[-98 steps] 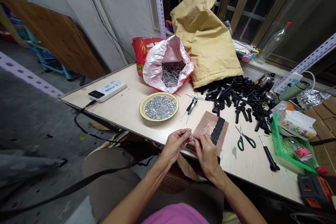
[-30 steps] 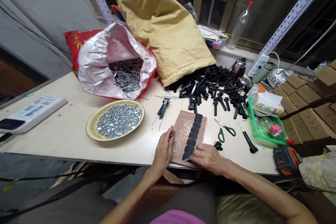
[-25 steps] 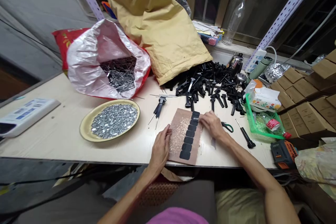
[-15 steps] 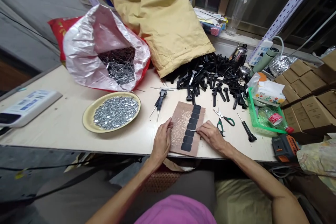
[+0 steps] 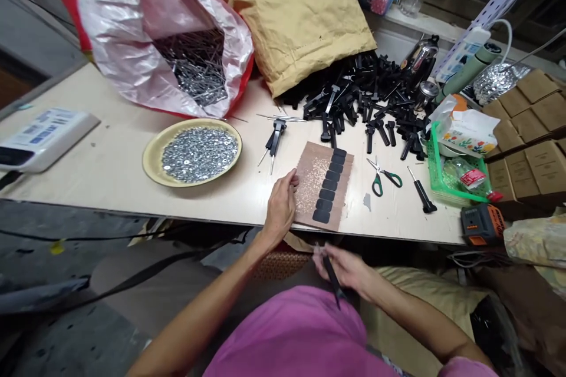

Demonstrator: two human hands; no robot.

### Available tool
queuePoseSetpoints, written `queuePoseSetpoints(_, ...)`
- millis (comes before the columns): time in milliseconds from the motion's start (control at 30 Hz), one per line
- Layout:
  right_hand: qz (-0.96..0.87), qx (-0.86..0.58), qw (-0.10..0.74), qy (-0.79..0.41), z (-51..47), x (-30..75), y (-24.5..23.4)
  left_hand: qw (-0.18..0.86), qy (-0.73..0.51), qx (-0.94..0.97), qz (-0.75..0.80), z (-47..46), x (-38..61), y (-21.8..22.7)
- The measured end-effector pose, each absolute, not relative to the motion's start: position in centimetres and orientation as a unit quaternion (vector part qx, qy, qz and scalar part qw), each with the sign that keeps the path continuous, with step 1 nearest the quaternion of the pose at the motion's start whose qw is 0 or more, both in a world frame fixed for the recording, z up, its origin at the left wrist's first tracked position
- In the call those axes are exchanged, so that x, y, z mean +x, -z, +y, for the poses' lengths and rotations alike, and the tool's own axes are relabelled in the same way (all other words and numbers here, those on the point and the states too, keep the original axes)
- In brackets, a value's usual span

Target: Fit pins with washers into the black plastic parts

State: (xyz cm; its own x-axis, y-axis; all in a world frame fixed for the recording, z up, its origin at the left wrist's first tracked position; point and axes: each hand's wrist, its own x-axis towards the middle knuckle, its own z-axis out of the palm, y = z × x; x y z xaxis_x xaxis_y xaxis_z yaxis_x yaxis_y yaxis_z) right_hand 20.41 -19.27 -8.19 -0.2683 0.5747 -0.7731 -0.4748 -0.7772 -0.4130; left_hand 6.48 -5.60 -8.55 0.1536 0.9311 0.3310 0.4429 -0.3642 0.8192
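The right hand point(image 5: 349, 268) is below the table's near edge, over the lap, its fingers closed around a slim dark piece point(image 5: 332, 280). This piece lies across the fingers and slants down from the fingertips toward the pink shirt point(image 5: 292, 330). Something pale and glinting shows at those fingertips, too blurred to make out.

The left hand point(image 5: 279, 207) is up on the tabletop point(image 5: 247, 200), its fingers together with the tips against the left edge of the brown board point(image 5: 312, 159); whether they pinch that edge or only rest against it, I cannot tell. Just right of these fingers, pale specks point(image 5: 312, 182) are scattered over the board, and past them a row of black pads point(image 5: 329, 185) runs along its right side, apart from both hands. The whole board lies beyond the right fingers, which are clear of it.

To the left of the left fingers stands a yellowish bowl point(image 5: 150, 165) of small metal pieces point(image 5: 198, 155). Straight ahead of them lie two black-handled tools point(image 5: 275, 136), metal shafts pointing back toward the hand. Ahead and to the right of the right fingers are a grey scrap point(image 5: 367, 201), green-handled scissors point(image 5: 384, 175) and, further right, another black-handled tool point(image 5: 423, 194). Well beyond both hands spreads a heap of black parts point(image 5: 380, 85).
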Motion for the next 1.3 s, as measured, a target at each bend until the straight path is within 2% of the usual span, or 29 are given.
queuePoseSetpoints(100,0.072,-0.517,0.341,-0.782,-18.0,19.9,9.0,0.299,-0.437,0.696,0.485,-5.7,6.5,8.5)
queuePoseSetpoints(200,0.061,-0.463,0.309,-0.828,-18.8,19.2,6.9,0.319,-0.453,0.677,0.484,-5.7,6.7,8.7)
queuePoseSetpoints(300,-0.063,-0.360,0.269,-0.891,-19.1,19.5,3.4,0.332,-0.465,0.670,0.474,-5.4,7.0,8.9)
queuePoseSetpoints(367,-0.245,-0.375,0.263,-0.854,-17.0,19.9,1.2,0.341,-0.470,0.661,0.476,-5.4,7.2,8.9)
queuePoseSetpoints(433,-0.467,-0.454,0.294,-0.700,-12.7,20.1,-0.4,0.347,-0.471,0.650,0.486,-5.5,7.5,8.6)
queuePoseSetpoints(500,-0.664,-0.510,0.328,-0.437,-7.4,19.8,-1.0,0.334,-0.470,0.654,0.489,-5.7,7.4,8.0)
queuePoseSetpoints(533,-0.744,-0.503,0.304,-0.319,-4.7,19.4,-0.8,0.316,-0.474,0.661,0.489,-5.6,7.1,7.6)
queuePoseSetpoints(600,-0.860,-0.446,0.200,-0.143,0.0,18.6,0.0,0.255,-0.488,0.675,0.491,-5.0,5.8,6.6)
queuePoseSetpoints(700,-0.943,-0.325,0.071,0.000,4.4,17.5,1.6,0.120,-0.499,0.663,0.545,-2.6,2.1,5.3)
queuePoseSetpoints(833,-0.967,-0.249,0.036,0.036,6.3,17.3,2.6,0.018,-0.405,0.637,0.655,1.7,-3.4,5.2)
queuePoseSetpoints(967,-0.960,-0.251,0.125,-0.016,6.3,17.7,2.1,0.047,-0.328,0.656,0.678,4.3,-5.3,6.7)
queuePoseSetpoints(1167,-0.843,-0.334,0.416,-0.077,4.4,16.5,-0.6,0.108,-0.342,0.647,0.673,5.8,-4.6,6.9)
queuePoseSetpoints(1300,-0.757,-0.410,0.498,-0.103,2.7,15.5,-2.6,0.142,-0.319,0.630,0.694,5.9,-4.4,6.1)
